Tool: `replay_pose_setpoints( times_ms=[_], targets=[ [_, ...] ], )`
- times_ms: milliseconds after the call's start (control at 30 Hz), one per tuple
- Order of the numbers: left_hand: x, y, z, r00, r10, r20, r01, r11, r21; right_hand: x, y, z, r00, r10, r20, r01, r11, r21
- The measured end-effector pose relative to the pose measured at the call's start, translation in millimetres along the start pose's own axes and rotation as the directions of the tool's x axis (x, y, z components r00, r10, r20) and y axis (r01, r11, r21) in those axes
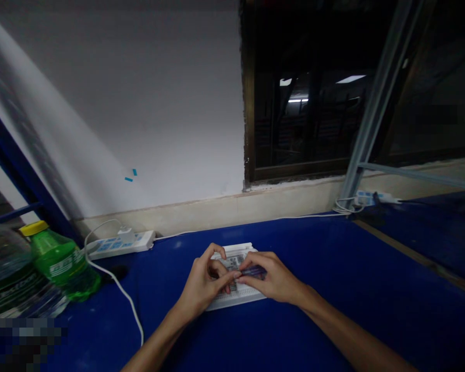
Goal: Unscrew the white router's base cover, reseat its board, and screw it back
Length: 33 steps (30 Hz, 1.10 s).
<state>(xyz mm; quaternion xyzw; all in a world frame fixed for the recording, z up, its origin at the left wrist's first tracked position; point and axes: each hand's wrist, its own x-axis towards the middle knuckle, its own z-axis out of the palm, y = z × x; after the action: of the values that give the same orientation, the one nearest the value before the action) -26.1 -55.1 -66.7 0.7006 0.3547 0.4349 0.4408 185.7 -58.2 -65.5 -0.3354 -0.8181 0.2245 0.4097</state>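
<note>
A white board with rows of small holes, like a breadboard (pixel 251 295), lies on the blue tabletop in front of me. Grey and dark small parts sit on its middle, mostly covered by my fingers. My right hand (pixel 269 274) pinches a thin purple-grey bundle, which looks like wires (pixel 254 270), over the board. From the other side, my left hand (pixel 203 281) reaches in with its index finger bent and its thumb tip meeting the right fingertips. What lies between the left fingers is too small to make out.
At the left stand a green bottle with a yellow cap (pixel 62 263) and a large clear bottle (pixel 15 279). A white power strip (pixel 122 244) with a cable lies by the wall; another power strip (pixel 375 198) lies at the right, near a metal post (pixel 375 113).
</note>
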Motion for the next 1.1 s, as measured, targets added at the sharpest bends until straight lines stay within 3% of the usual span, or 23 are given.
replay_pose_setpoints(
  times_ms=[200, 300, 467, 633, 733, 867, 967, 1100],
  targets=[
    [1, 1, 5.2, 1.0, -0.014, 0.004, 0.014, 0.999, -0.041, 1, -4, 0, 0.998, 0.011, 0.057, -0.015, 0.996, 0.083],
    [0, 4, 2.7, 1.0, -0.002, 0.011, 0.002, 1.0, 0.018, 2, -6, 3, 0.997, 0.005, 0.082, -0.016, 0.991, 0.131],
    [-1, 17, -20.0, 0.99, 0.129, -0.054, -0.097, 0.912, 0.399, 5, -1, -3, 0.998, 0.066, 0.0, -0.065, 0.985, 0.162],
    [0, 24, -42.2, 0.98, 0.185, -0.068, -0.088, 0.719, 0.69, 7, 22, -41, 0.974, 0.199, -0.11, -0.182, 0.972, 0.149],
    [2, 22, -45.7, 0.985, 0.175, -0.005, -0.111, 0.642, 0.759, 4, 39, -73, 0.964, 0.255, -0.078, -0.253, 0.967, 0.038],
    [5, 19, -46.0, 0.971, 0.134, 0.197, -0.238, 0.571, 0.785, -7, 57, -108, 0.93, 0.354, 0.104, -0.321, 0.915, -0.243],
    [6, 17, -46.7, 0.939, 0.133, 0.318, -0.337, 0.547, 0.766, -14, 63, -121, 0.874, 0.45, 0.182, -0.376, 0.864, -0.334],
    [6, 14, -47.8, 0.929, 0.126, 0.347, -0.357, 0.543, 0.76, -17, 63, -125, 0.829, 0.503, 0.243, -0.416, 0.847, -0.332]
  ],
)
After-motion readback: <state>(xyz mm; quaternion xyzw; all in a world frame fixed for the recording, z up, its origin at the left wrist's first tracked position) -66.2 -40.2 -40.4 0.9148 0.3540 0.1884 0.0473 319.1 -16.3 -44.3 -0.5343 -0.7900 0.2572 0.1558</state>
